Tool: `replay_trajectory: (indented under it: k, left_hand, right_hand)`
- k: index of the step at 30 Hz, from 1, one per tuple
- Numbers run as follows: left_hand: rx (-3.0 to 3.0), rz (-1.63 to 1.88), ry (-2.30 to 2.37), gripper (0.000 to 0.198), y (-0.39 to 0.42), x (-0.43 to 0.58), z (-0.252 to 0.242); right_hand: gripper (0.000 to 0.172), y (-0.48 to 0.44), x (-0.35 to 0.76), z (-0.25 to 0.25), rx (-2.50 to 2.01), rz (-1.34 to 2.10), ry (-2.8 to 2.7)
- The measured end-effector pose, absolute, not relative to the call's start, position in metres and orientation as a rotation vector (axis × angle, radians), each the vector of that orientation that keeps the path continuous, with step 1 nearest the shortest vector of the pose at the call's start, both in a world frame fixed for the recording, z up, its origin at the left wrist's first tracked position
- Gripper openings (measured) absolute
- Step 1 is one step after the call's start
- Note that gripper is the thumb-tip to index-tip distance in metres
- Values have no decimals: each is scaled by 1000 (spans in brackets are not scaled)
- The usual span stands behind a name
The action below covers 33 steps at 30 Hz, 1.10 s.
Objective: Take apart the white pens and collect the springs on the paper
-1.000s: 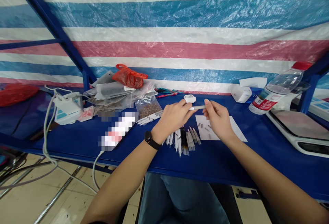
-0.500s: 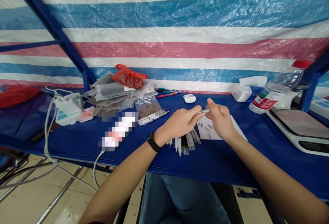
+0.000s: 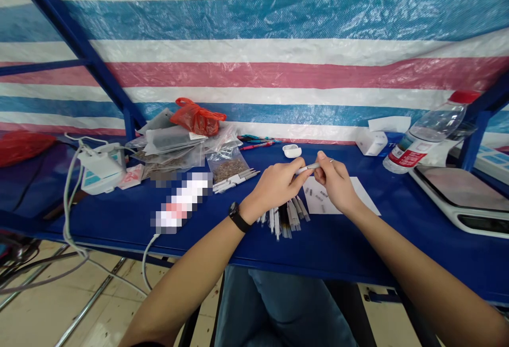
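My left hand (image 3: 275, 186) and my right hand (image 3: 336, 182) meet above the blue table, both pinching a slender white-and-grey tube (image 3: 312, 166). Below my right hand lies a white paper sheet (image 3: 358, 193) dotted with small grey pieces. A fanned bunch of white tubes (image 3: 284, 220), some with dark ends, lies just under my left hand. Farther left are several loose white tubes (image 3: 234, 181). A small white lidded case (image 3: 291, 150) sits just beyond my left fingers, not touching them.
The blue table (image 3: 99, 219) holds a bag of brown shredded material (image 3: 226, 170), stacked plastic packets (image 3: 170, 142), a red bag (image 3: 196, 118), pens (image 3: 256, 142), a tissue box (image 3: 371, 142), a plastic bottle (image 3: 427, 135), a digital scale (image 3: 457, 190), and a corded white charger (image 3: 101, 169).
My hands have drawn closer together around the tube since a second ago. The white case no longer sits against my left fingers. The view has shifted slightly.
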<state>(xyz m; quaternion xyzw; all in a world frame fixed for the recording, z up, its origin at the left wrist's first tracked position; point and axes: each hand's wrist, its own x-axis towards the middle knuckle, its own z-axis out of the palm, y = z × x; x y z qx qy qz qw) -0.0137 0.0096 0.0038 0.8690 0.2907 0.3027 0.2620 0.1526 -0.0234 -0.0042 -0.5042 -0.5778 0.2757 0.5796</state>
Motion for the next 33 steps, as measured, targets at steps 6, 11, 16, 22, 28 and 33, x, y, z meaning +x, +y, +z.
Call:
replay_trajectory:
  k: [6, 11, 16, 22, 28, 33]
  left_hand:
    - [2365, 840, 865, 32, 7, -10, 4]
    - [2141, 836, 642, 38, 7, -11, 8]
    - [1692, 520, 510, 36, 8, -17, 13]
    - [1416, 334, 453, 36, 9, -22, 17]
    - [1434, 466, 507, 23, 11, -21, 17]
    - [1581, 562, 538, 19, 17, -22, 13]
  right_hand:
    - [70, -21, 154, -12, -1177, 688, -1355]
    - [67, -22, 161, -10, -1143, 688, -1452]
    - [67, -28, 163, -5, -1141, 739, -1533]
    - [71, -30, 157, 2, -1076, 662, -1464]
    - [53, -27, 162, 9, -1132, 627, -1372]
    - [23, -26, 166, 11, -1063, 885, -1240]
